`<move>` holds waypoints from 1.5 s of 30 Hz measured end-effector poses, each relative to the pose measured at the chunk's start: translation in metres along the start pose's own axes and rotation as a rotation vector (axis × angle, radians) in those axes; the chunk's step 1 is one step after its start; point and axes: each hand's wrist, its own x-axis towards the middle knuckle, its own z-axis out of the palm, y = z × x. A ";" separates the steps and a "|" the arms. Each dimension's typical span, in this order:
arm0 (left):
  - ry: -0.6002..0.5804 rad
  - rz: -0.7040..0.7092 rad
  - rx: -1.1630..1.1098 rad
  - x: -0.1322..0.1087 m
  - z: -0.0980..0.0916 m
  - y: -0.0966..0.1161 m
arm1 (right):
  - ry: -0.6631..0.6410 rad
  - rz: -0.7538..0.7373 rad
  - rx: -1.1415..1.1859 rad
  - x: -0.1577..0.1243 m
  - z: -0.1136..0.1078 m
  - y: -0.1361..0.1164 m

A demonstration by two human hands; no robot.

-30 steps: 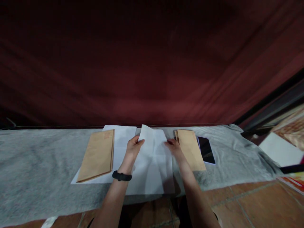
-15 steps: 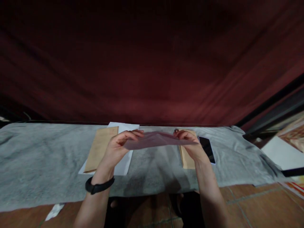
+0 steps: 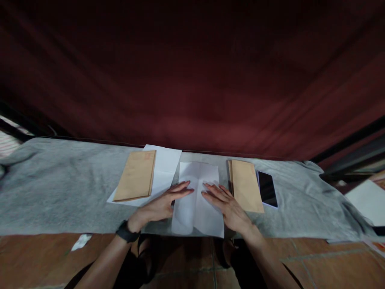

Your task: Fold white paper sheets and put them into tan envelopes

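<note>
Together, the left hand (image 3: pixel 164 204) and right hand (image 3: pixel 227 205) rest on a creased paper sheet (image 3: pixel 206 220), each grip wide and flat.

You have wide room on the grey cloth-covered worktop (image 3: pixel 72 188) beyond the left-hand flat brown paper envelopes (image 3: pixel 135 176) and beyond the black-screened rectangular phone (image 3: pixel 267 188). Only a narrow strip parts the creased white paper sheet (image 3: pixel 197 204) from the right-hand flat brown paper envelopes (image 3: pixel 246 184). Dark red fabric (image 3: pixel 192 96) walls off the far edge.
</note>
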 end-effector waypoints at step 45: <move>-0.172 -0.147 -0.337 -0.012 -0.011 -0.009 | -0.215 0.298 0.723 -0.019 -0.001 0.023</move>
